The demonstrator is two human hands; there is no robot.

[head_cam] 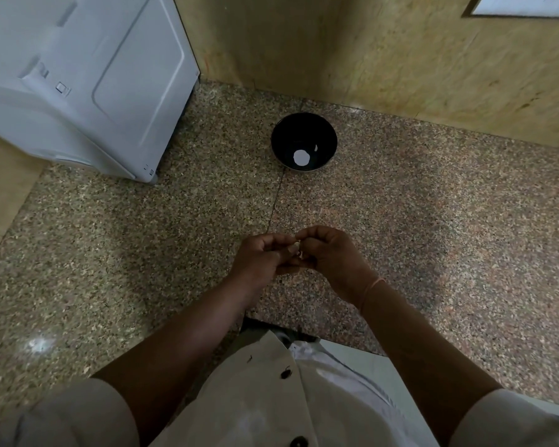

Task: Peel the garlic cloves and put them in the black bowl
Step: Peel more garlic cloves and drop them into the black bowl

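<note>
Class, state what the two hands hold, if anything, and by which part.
A small pale garlic clove, pinched between the left hand and the right hand. Fingers hide most of it, so the exact part cannot be told.

Kitchen: speckled granite counter (433, 221), white appliance (78, 75) & marble wall (400, 59).

Left hand (259, 254) and right hand (331, 253) meet, fingers (307, 233) curled, pinching a garlic clove (296, 245) together

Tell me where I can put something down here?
Bare counter: right of the black bowl to the wall, and between the white appliance and the left hand. Crowded only where it and the right hand pinch the garlic clove.
</note>
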